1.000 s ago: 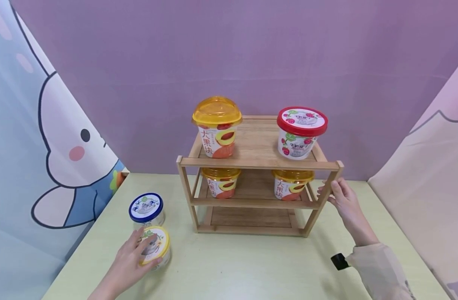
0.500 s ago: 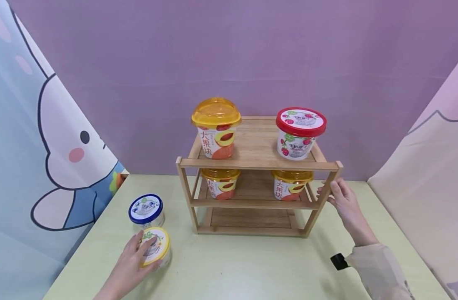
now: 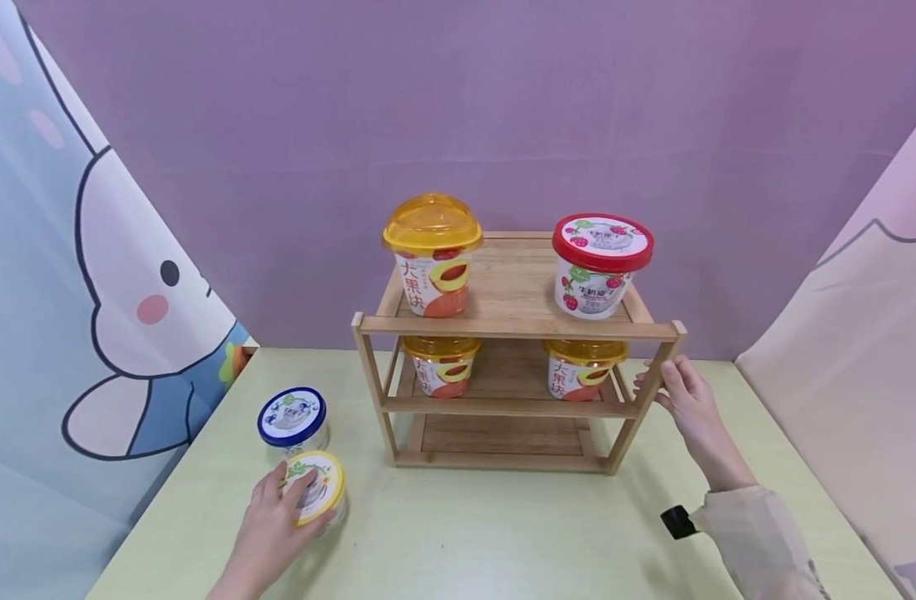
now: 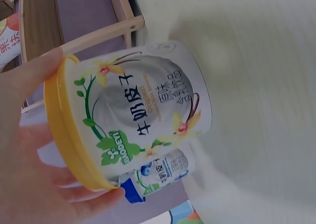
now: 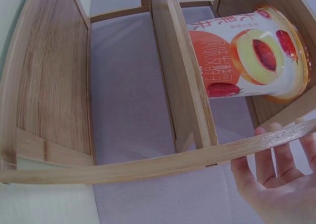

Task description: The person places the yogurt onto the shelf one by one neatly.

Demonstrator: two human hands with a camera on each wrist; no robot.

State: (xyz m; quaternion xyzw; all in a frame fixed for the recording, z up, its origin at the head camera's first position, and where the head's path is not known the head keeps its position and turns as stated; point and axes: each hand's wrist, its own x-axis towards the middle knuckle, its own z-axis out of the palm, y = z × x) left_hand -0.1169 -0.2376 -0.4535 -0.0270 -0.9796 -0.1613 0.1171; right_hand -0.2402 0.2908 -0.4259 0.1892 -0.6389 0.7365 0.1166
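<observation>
My left hand (image 3: pixel 272 527) grips a yellow-lidded tub (image 3: pixel 317 487) by its lid, thumb on one side and fingers on the other. In the left wrist view, vanilla flowers show on its white side; whether its base touches the table I cannot tell. Just behind it stands a blue-lidded tub (image 3: pixel 292 417), printed with blueberries. My right hand (image 3: pixel 693 408) holds the right front post of a wooden shelf rack (image 3: pixel 503 327), its fingers curled round the post in the right wrist view (image 5: pixel 276 174).
On the rack's top level stand a domed orange-lidded fruit cup (image 3: pixel 435 267) at left and a red-lidded tub (image 3: pixel 596 275) at right. Below them, the middle level bears two more orange-lidded cups (image 3: pixel 444 375). Cloth hangs behind and beside the pale table (image 3: pixel 442 533).
The yellow-lidded tub has shifted slightly to the right with my left hand. My right hand and the rack have stayed where they were.
</observation>
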